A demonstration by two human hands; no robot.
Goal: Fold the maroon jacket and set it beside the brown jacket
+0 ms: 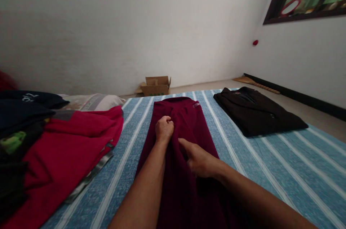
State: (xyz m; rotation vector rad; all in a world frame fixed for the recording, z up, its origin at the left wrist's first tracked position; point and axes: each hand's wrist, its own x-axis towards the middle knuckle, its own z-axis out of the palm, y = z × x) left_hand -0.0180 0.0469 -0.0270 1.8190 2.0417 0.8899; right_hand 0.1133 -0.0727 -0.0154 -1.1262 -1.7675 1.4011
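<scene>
Cloth-adjusting step, by the look: maroon garment [159,155] lies lengthwise on the striped sheet [273,171], left hand [164,130] curled closed on its fabric, right hand [201,158] half-curled at a fold, grip unclear; any next tug needs even tension.

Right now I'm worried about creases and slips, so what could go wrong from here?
The maroon garment is rucked up between the left hand and right hand, so pressing it down like this might crease it. Its far end lies near the edge of the striped sheet, so a hard push could send it over, toward the cardboard box.
</scene>
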